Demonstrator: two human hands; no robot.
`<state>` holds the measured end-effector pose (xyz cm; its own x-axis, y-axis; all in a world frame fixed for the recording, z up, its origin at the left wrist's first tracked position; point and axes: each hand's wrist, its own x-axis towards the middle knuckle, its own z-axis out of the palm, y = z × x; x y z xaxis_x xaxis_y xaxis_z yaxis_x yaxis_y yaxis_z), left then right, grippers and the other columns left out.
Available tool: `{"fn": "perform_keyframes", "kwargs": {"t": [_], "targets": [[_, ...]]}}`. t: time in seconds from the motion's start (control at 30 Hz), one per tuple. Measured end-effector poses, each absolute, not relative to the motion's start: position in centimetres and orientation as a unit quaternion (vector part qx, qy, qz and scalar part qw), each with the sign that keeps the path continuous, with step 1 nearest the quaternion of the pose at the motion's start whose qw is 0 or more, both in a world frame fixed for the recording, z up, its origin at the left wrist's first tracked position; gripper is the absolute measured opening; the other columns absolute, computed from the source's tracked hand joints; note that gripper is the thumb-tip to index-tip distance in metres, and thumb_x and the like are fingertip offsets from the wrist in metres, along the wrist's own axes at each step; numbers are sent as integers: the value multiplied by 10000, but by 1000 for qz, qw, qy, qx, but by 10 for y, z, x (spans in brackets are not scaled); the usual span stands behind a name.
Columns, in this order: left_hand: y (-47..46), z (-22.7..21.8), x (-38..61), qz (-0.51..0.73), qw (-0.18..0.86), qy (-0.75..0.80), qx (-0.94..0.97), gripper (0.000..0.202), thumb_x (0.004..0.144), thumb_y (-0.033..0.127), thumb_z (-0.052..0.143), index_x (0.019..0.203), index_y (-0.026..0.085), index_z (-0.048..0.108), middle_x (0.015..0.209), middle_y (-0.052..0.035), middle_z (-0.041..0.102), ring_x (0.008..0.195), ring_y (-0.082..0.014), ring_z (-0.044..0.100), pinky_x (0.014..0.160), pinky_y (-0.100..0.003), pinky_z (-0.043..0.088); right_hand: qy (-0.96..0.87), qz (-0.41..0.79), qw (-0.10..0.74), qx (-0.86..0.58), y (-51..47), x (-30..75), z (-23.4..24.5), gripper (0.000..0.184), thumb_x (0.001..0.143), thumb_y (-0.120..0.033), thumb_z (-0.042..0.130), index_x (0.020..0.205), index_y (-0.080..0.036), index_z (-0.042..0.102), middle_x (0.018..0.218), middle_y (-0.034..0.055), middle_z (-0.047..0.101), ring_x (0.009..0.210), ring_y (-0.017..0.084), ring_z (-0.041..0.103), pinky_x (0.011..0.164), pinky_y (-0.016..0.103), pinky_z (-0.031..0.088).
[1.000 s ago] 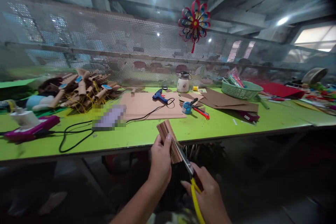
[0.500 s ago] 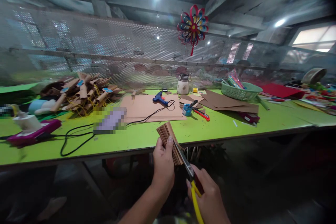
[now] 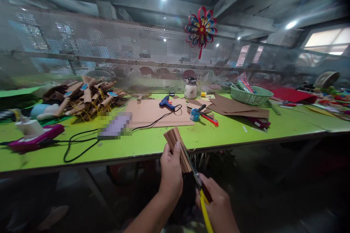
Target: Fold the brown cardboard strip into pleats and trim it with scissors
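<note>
My left hand (image 3: 171, 169) is closed around a folded stack of brown cardboard (image 3: 175, 142), thumb on its front face, just off the table's near edge. In my right hand (image 3: 217, 198) is a pair of scissors (image 3: 197, 178) with yellow handles. The blades point up and left and lie along the right edge of the cardboard stack. They look nearly closed, and a thin curl of brown paper lies by their tips. My right fingers partly hide the handles.
On the green table (image 3: 153, 145) lie brown sheets (image 3: 147, 113) with a blue glue gun (image 3: 167, 103), a blue tape roll (image 3: 194, 114), a red cutter (image 3: 210, 119) and a green basket (image 3: 250, 96). At left are a cardboard craft pile (image 3: 87, 98), a purple power strip (image 3: 37, 138) and black cables.
The scissor blades have closed further along the cardboard's edge, and the cut strip beside them has shifted. My left hand keeps its hold almost in place.
</note>
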<state>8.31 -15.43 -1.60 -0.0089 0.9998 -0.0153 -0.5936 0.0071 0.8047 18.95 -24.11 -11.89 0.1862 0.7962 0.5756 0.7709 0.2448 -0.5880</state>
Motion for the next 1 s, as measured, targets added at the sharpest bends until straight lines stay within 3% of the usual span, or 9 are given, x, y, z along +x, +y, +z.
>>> {"fn": "perform_keyframes", "kwargs": {"t": [0.3,0.53,1.0], "targets": [[-152,-20,82,623,623,340,328,391,711,391,704,1000,159,578,816,-10,634,698,-122,576,642,-205,450,-628,43,447,-636,-241,189,-117,493,696,-83,483,1165,-186,594,793,26,596,664,144,597,631,216,498],[-152,-23,83,630,613,342,332,397,728,390,687,1033,170,560,872,-15,639,732,-124,580,709,-227,464,-606,66,441,-658,-240,185,-111,525,675,-73,489,1174,-205,588,822,22,585,743,156,610,656,213,499],[-156,-24,87,621,631,327,330,385,731,414,685,995,172,544,788,11,604,682,-103,539,644,-198,446,-603,89,456,-648,-233,183,-99,497,698,-86,495,1174,-189,595,847,36,607,764,157,611,684,210,496]]}}
